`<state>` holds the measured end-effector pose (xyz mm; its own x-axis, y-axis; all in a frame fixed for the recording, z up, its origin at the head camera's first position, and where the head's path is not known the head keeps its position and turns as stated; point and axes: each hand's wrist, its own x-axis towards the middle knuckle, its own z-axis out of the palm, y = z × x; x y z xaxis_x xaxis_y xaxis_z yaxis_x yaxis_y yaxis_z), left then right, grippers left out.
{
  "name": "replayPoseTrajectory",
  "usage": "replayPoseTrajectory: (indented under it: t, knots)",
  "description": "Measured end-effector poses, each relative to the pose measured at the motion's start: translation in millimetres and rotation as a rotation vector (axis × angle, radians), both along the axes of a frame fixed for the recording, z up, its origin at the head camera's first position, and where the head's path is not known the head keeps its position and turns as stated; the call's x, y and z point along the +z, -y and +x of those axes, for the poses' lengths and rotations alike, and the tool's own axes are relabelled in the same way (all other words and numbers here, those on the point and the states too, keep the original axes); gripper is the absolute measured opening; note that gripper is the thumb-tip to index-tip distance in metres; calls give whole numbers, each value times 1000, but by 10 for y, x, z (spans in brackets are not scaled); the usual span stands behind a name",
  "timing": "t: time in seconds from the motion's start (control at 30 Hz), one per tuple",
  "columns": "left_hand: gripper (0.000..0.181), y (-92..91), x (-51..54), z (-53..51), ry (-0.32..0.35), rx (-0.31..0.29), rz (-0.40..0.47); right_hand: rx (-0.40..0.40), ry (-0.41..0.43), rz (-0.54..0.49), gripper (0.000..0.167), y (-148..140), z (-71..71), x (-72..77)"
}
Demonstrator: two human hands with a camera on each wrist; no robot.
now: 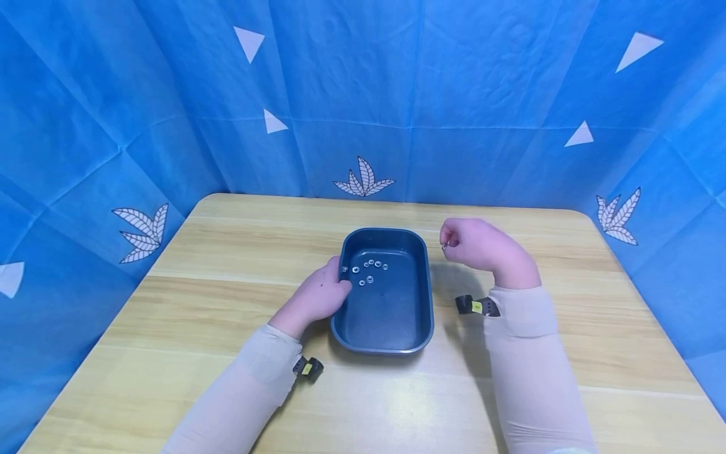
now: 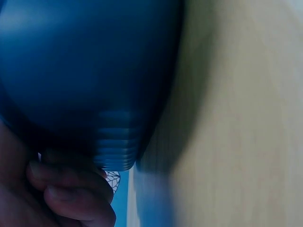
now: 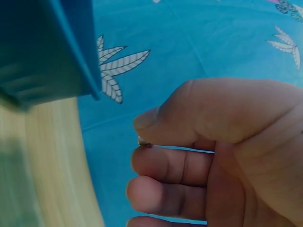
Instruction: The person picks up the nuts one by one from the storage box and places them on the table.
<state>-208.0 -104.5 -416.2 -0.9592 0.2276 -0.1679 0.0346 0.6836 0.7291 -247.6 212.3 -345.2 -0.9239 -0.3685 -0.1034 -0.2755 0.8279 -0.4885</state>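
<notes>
A dark blue plastic tray (image 1: 387, 315) with rounded corners is in front of me in the head view. My left hand (image 1: 319, 293) grips its left wall, thumb over the rim, and in the left wrist view the curled fingers (image 2: 78, 203) lie against the outside of the tray. Several small silvery metal nuts (image 1: 370, 279) lie scattered in the tray's left and middle part. To the right of the tray, above the table, my right hand (image 1: 484, 247) pinches one small metal nut (image 3: 143, 141) between thumb and index finger. Most of that nut is hidden by the fingertips.
The light wooden table (image 1: 227, 265) extends around the tray on every side. A blue cloth (image 1: 482, 75) with white triangles and leaf prints hangs behind the table and along both sides. Each wrist carries a black strap with a small camera (image 1: 465, 304).
</notes>
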Motion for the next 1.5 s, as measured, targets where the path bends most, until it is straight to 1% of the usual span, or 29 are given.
replayPoseTrajectory:
  t: [0.2,0.33,0.57,0.77,0.97,1.2,1.5]
  knots:
    - [57,-12,30,16,5,1,7,-7,41,13,11,-36,-65,-103]
    - [57,-9,16,5,0,-3,5,-12,55,18,11,-60,-106,-188]
    - [59,0,-10,-6,10,-5,8,-26,94,13,8,-88,-148,-311]
    - [59,-2,-3,0,12,-5,14,-27,134,22,7,-89,-186,-404]
    - [59,-6,5,2,15,-4,14,-26,192,33,8,-80,-225,-502]
    - [59,-5,19,13,21,0,7,-24,220,64,16,-85,-252,-580]
    - [59,4,-9,-1,21,-4,10,-3,230,76,12,-73,-278,-630]
